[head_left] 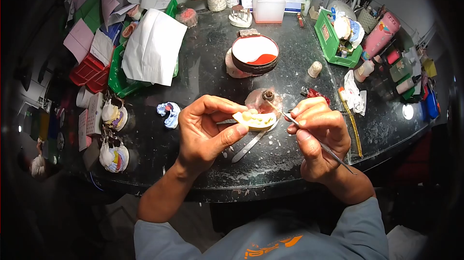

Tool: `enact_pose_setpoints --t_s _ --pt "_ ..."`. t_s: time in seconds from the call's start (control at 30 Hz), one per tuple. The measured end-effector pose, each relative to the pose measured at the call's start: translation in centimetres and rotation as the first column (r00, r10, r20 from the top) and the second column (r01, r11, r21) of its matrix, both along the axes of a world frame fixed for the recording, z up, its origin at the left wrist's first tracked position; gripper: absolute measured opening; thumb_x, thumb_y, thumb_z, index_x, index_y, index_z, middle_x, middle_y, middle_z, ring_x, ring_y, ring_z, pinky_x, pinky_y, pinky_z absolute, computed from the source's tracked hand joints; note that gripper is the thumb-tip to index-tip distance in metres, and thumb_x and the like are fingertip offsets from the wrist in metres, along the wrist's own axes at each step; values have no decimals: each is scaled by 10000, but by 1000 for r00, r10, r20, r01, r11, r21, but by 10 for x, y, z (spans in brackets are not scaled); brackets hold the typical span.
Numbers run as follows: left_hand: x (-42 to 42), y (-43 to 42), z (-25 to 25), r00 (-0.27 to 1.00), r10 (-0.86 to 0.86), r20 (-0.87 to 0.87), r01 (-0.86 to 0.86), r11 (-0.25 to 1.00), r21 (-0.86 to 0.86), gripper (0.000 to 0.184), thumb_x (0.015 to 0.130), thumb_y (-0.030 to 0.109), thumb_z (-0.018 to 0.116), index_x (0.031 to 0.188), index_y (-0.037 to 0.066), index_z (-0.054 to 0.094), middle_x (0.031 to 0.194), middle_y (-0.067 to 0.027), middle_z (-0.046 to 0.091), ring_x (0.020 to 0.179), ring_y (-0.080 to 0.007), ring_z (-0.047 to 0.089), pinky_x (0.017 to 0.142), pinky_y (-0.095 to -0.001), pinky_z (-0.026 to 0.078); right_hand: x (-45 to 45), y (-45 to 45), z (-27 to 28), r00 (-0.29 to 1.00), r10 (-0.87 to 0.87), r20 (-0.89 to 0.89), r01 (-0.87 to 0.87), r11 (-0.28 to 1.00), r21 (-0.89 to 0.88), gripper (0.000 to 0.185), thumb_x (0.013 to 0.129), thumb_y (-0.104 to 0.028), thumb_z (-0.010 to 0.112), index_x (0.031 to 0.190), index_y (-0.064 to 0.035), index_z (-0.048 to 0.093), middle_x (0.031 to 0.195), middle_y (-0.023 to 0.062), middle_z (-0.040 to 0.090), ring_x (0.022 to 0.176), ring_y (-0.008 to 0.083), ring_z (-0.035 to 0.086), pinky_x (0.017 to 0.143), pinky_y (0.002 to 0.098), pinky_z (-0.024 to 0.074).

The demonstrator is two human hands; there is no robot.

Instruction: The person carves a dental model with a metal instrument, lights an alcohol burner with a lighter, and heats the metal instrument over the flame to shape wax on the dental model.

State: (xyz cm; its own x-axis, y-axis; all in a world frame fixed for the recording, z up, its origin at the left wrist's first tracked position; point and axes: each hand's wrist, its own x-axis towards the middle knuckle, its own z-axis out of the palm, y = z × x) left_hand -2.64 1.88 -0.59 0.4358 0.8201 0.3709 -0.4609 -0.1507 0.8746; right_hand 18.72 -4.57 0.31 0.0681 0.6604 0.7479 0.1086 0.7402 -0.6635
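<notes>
My left hand (208, 129) pinches a pale yellow dental cast (259, 121) between thumb and fingers, over the middle of the dark bench. In my right hand (323, 136) is a thin metal carving tool (331, 152), held like a pen. The tool's upper end points at a small burner (267, 96) behind the cast; whether they touch I cannot tell. Around the burner's base lies a pinkish mass. Below the cast, a metal spatula (248, 149) rests on the bench among white crumbs.
Behind stands a round tin (255, 51) with white and red contents. Green bins (337, 42) hold casts and papers at both sides. A small cup (314, 69), a blue-white piece (168, 115), two casts on the left (114, 157) and a yellow strip (351, 123) surround the hands.
</notes>
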Motion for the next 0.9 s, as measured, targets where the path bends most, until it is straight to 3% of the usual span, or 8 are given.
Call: enact_pose_setpoints --t_s 0.17,0.3,0.6,0.9 --pt "1 -1 -1 995 -50 88 48 999 21 278 787 -129 699 1019 -60 563 1080 -212 630 1116 -309 640 975 -420 560 -5 3 -1 1000 0 0 0 999 -40 137 891 64 586 1028 52 583 911 151 648 855 214 629 801 328 513" --pt "1 -1 -1 989 -78 124 72 996 48 296 770 -152 692 1019 -55 562 1091 -208 616 1132 -322 630 988 -431 555 -9 -2 -2 1000 -17 -16 15 994 -112 181 860 77 641 1033 42 601 940 161 660 867 218 657 781 317 531" --pt "4 0 -4 978 -113 176 95 989 111 314 741 -171 683 1008 -44 575 1095 -183 621 1147 -324 623 1003 -440 545 -8 3 -1 990 -88 112 80 994 76 336 738 132 746 1025 26 607 931 157 661 845 220 670 752 310 542" --pt "0 -2 -4 988 -89 126 89 996 6 280 764 -140 718 995 -52 587 1043 -191 639 1078 -297 661 948 -409 573 -6 4 0 987 -103 125 92 992 85 319 734 124 756 1004 24 619 910 155 661 828 213 673 735 300 545"
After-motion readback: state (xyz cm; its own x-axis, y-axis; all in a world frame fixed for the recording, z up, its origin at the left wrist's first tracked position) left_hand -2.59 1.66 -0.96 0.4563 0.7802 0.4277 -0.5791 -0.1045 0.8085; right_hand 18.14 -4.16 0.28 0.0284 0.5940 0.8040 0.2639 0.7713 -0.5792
